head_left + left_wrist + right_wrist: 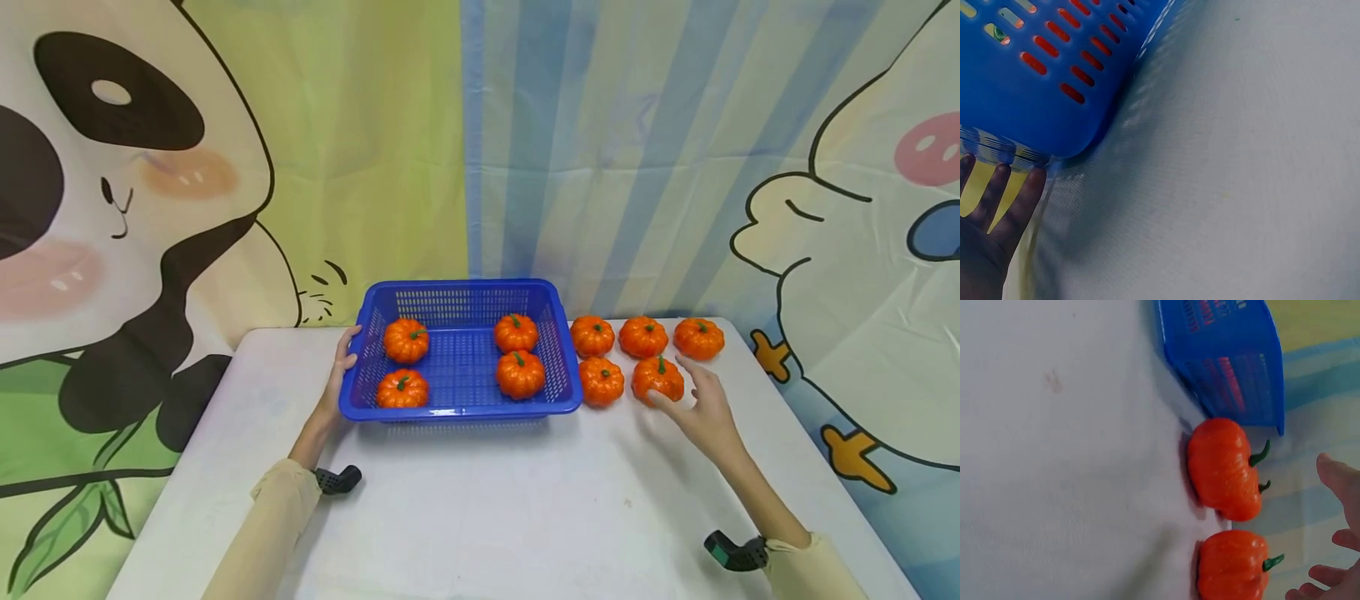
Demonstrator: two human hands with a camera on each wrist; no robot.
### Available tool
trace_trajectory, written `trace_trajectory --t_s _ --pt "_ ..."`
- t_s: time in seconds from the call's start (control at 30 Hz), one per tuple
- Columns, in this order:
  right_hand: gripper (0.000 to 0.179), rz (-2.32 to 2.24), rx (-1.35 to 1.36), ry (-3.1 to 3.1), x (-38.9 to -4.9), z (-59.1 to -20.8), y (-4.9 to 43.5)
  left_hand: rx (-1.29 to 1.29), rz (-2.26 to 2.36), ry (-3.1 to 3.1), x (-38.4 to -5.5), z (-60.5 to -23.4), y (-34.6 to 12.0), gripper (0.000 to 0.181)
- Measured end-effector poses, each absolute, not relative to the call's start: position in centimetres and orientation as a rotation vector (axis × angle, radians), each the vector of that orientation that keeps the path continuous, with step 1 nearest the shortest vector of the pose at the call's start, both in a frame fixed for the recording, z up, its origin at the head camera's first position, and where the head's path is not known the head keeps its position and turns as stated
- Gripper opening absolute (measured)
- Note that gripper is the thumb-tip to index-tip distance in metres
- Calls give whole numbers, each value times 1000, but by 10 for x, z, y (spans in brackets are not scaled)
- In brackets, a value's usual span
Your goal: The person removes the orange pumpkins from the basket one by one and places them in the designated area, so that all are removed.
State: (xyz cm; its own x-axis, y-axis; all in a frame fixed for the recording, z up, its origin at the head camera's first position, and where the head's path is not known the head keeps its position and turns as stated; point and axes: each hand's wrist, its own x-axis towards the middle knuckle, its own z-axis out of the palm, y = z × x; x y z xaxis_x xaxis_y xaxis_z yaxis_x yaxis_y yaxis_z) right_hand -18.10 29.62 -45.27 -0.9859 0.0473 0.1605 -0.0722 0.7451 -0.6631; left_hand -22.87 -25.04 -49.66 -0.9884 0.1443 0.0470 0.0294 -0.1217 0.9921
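A blue plastic basket with slotted walls stands on the white table, with small orange pumpkins inside: two at its left, such as this pumpkin, and two at its right. My left hand rests its straight fingers against the basket's left wall; the left wrist view shows the fingertips touching it. My right hand hovers at the front-row pumpkin on the right, thumb and fingers spread apart. In the right wrist view, a gap separates that hand from the pumpkins.
Right of the basket, more pumpkins sit in two rows: three at the back, including the far-right pumpkin, and two in front. Behind the white table hangs a printed curtain with cartoon animals.
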Motion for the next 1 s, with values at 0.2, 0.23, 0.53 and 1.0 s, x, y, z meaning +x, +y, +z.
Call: trace_trajectory --t_s 0.2,0.23,0.53,1.0 --pt "71 1123 127 -2829 -161 -435 269 215 2302 2015 -230 -497 -251 57" --pt "70 1139 146 -2840 -158 -432 265 215 2301 2014 -229 -497 -251 57" --pt "62 1276 353 -2883 -137 -422 232 229 2288 2030 -230 -500 -252 56" --pt "52 1490 595 -2832 -126 -428 206 224 2294 2016 -228 -496 -250 56"
